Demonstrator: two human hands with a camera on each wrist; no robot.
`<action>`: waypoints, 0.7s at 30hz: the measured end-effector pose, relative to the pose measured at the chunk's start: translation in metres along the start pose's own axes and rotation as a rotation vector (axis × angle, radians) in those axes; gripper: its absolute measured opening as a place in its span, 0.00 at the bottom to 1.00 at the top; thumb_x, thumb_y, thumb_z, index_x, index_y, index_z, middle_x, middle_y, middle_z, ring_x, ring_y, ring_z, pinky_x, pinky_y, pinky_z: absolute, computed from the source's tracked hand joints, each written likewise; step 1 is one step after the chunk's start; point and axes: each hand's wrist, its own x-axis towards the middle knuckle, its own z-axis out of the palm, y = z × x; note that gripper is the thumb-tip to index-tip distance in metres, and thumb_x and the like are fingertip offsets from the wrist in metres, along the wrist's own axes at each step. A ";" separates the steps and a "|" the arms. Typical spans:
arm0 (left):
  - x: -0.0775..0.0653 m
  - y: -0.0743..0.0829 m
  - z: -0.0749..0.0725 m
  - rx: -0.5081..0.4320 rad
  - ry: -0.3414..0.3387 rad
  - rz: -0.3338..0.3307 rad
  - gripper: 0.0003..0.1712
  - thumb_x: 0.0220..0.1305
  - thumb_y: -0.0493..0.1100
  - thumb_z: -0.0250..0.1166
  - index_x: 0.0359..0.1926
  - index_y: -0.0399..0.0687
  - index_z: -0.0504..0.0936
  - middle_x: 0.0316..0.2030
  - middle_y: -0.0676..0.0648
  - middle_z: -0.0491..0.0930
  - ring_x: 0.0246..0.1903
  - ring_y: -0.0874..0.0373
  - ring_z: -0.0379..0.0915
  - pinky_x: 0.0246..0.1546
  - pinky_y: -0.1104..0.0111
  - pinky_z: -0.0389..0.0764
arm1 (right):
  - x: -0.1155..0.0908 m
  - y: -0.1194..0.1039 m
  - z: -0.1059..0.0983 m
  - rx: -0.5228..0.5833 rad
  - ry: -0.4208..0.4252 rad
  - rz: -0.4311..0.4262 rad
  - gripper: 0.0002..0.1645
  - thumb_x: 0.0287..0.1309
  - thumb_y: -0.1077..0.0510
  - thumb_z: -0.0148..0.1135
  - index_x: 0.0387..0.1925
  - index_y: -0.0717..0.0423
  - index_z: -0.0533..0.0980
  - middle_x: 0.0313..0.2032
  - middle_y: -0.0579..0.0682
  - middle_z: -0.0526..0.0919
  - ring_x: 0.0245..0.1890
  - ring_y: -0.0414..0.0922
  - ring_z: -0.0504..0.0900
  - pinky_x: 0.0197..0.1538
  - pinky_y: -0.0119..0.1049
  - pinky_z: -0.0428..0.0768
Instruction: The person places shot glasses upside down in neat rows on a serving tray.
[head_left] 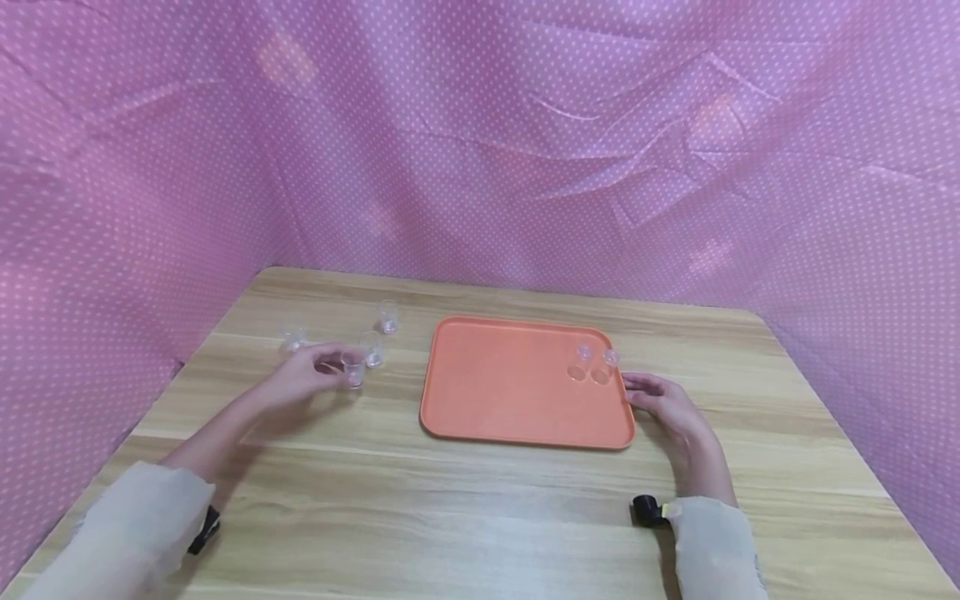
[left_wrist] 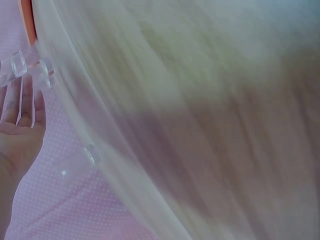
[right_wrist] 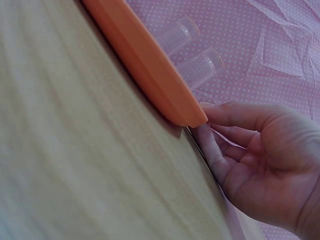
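My left hand [head_left: 303, 372] is at the left of the table, thumb and fingers around a small clear cup [head_left: 352, 369]. More clear cups stand close by: one just behind the held one [head_left: 372, 350], one farther back [head_left: 388, 317], and one beyond the hand [head_left: 295, 338]. At the right, my right hand [right_wrist: 272, 160] pinches the edge of an orange tray [head_left: 517, 383], thumb above and a finger below the rim. Two clear cups, a left one [head_left: 581, 363] and a right one [head_left: 606, 367], stand at the tray's right side, seemingly upside down.
A wood-grain table [head_left: 480, 517] with rounded far corners lies under everything. Pink dotted cloth [head_left: 480, 167] hangs behind it and along both sides. A black wrist camera [head_left: 647, 510] sits at the right sleeve.
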 end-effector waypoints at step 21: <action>0.033 0.018 0.022 0.019 0.015 0.104 0.21 0.44 0.45 0.63 0.43 0.46 0.72 0.36 0.49 0.73 0.35 0.56 0.68 0.38 0.67 0.70 | -0.001 -0.002 0.001 0.017 0.007 0.008 0.27 0.48 0.64 0.53 0.51 0.68 0.59 0.47 0.62 0.66 0.44 0.44 0.69 0.44 0.28 0.68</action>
